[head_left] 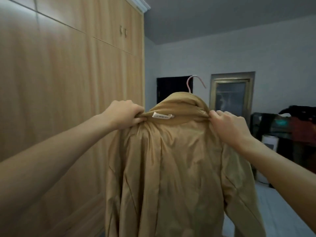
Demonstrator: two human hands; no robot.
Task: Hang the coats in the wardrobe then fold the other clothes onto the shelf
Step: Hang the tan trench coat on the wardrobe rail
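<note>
Up close, the tan coat (171,168) hangs in mid-air in front of the closed wardrobe (68,100), its hanger hook (195,82) poking above the collar. Left hand (124,115) and right hand (229,127) both pinch bunched shoulder fabric. Best now: seat both shoulders evenly on the hanger, then free one hand for the wardrobe door.
</note>
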